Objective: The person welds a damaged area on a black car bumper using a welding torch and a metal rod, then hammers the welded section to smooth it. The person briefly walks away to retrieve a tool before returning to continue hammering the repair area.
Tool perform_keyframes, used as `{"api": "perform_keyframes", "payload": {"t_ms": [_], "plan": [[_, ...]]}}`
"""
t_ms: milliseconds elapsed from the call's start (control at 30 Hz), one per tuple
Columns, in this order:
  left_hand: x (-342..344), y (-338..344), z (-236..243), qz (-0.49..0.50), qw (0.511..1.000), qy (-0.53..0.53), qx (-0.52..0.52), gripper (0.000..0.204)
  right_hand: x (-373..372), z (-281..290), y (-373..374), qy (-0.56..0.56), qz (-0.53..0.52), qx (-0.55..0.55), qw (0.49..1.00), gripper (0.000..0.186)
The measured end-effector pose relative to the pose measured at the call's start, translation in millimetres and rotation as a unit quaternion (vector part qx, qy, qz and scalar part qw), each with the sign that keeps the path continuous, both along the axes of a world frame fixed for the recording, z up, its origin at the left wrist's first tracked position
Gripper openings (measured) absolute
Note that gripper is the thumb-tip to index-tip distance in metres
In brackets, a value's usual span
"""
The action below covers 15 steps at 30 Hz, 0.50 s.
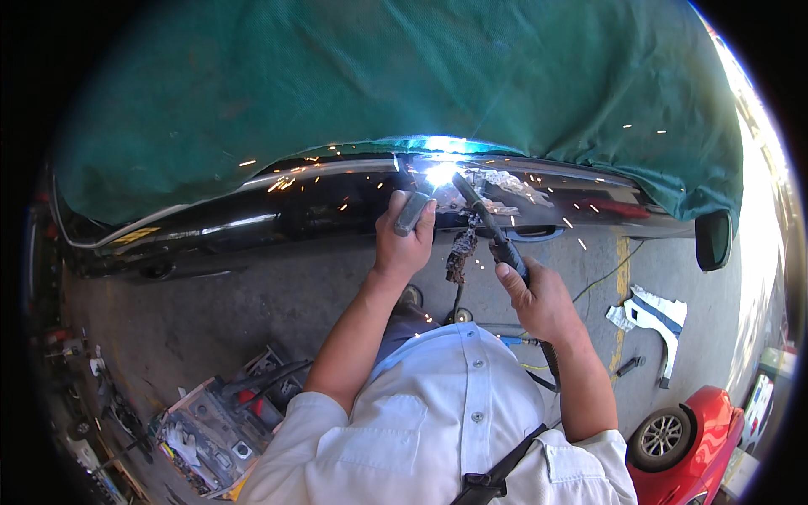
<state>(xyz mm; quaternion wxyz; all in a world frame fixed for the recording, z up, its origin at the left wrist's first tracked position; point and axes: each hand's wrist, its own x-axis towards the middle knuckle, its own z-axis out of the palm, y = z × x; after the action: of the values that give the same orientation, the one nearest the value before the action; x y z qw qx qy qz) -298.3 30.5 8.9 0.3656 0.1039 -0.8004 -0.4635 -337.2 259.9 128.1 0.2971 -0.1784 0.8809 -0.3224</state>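
Note:
My left hand is wrapped round a grey rectangular tool, just below and left of a bright arc. My right hand grips a dark welding torch, whose tip reaches the arc on a black car body panel. Sparks fly to both sides, and the glare hides the exact contact point. Scorched, ragged material hangs below the arc beside the torch. A green cover drapes over the car above the panel.
A side mirror sticks out at right. On the concrete floor lie a white and dark loose panel, a small black object and cables. A cluttered tool cart is at lower left, a red car at lower right.

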Motion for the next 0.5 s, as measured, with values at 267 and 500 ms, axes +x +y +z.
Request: {"api": "perform_keyframes", "payload": {"t_ms": [267, 500], "plan": [[0.8, 1.7, 2.1, 0.006, 1.0, -0.002, 0.026, 0.022, 3.2, 1.9, 7.0, -0.016, -0.033, 0.021, 0.999, 0.064], [-0.1, 2.8, 2.6, 0.008, 1.0, 0.001, 0.029, 0.023, 3.6, 3.1, 7.9, -0.011, -0.033, 0.008, 0.999, 0.065]]}}
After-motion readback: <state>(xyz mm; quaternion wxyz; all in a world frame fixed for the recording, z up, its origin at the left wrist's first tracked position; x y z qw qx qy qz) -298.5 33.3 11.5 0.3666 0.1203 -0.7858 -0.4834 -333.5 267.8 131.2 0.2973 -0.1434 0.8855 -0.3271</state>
